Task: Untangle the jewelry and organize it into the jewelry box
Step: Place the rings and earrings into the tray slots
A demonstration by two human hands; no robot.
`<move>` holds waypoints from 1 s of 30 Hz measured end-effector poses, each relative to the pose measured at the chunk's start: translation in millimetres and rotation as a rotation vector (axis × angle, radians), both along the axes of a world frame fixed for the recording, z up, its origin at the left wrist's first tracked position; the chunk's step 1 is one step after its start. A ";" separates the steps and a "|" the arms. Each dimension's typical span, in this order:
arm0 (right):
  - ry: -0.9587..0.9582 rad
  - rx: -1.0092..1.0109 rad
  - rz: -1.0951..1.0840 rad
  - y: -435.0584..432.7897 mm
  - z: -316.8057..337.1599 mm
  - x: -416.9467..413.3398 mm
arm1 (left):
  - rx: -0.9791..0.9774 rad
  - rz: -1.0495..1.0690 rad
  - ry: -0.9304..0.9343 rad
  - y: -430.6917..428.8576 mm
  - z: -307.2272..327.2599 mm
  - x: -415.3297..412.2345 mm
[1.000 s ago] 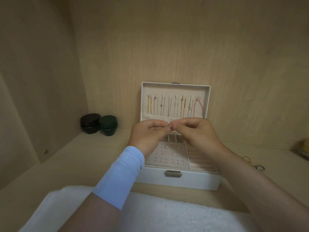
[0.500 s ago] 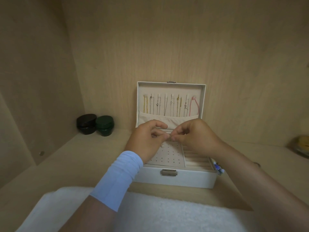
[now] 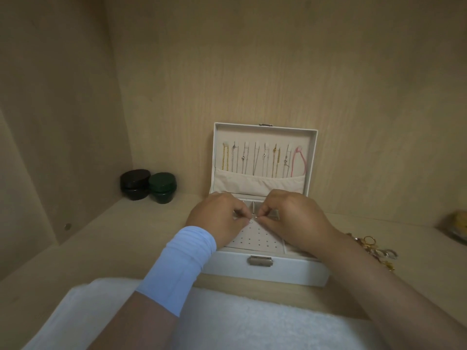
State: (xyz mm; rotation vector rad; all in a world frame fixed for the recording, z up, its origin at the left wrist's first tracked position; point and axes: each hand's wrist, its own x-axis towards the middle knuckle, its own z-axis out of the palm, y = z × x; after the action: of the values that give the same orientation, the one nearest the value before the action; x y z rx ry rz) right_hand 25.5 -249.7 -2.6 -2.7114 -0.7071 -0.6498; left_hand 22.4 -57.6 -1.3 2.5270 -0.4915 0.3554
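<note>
Left grip (image 3: 217,218), right grip (image 3: 295,218) pinch earring (image 3: 253,220) over box (image 3: 283,272).

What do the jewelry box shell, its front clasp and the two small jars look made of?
Jewelry box: likely white faux leather over a stiff board, matte, even surface; beige fabric-like lining. Front clasp: brushed silvery metal, dull sheen. Black jar and green jar: glossy glass or hard plastic, soft highlights on the lids; cannot tell which.

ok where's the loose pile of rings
In the head view the pile of rings lies on the shelf at the right, just beside the jewelry box near its front right corner.
</note>
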 end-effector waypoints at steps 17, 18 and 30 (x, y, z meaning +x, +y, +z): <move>0.337 0.276 0.010 -39.2 35.2 -8.4 | 0.027 -0.050 -0.004 -1.8 -1.1 -3.3; 0.328 0.291 -0.014 -52.4 41.6 -10.8 | 0.009 -0.053 -0.013 -5.7 1.1 -5.4; 0.490 0.085 -0.341 -193.8 24.5 -7.2 | 0.102 -0.273 -0.048 -157.6 33.1 0.0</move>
State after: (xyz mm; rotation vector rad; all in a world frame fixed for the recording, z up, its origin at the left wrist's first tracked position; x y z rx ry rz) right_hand 18.3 -443.6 21.9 -2.7635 -0.0977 -0.0586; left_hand 22.4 -215.2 31.8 2.5080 -0.8820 0.2942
